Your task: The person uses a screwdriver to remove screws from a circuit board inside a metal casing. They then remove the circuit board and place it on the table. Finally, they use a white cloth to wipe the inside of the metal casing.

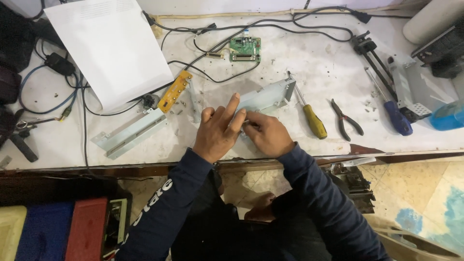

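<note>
My left hand (218,130) and my right hand (267,135) meet at the near end of a grey sheet-metal bracket (268,94) that lies on the white workbench (328,63). The left index finger is stretched out along the bracket. My right fingers pinch something small at its edge, and the hands hide what it is. A yellow-handled screwdriver (311,117) lies just right of my right hand.
Black pliers (345,121) and a blue-handled screwdriver (394,112) lie to the right. A long metal rail (130,133), a yellow circuit strip (175,91), a green circuit board (245,49), a white sheet (108,46) and cables lie left and behind. Loose screws are scattered about.
</note>
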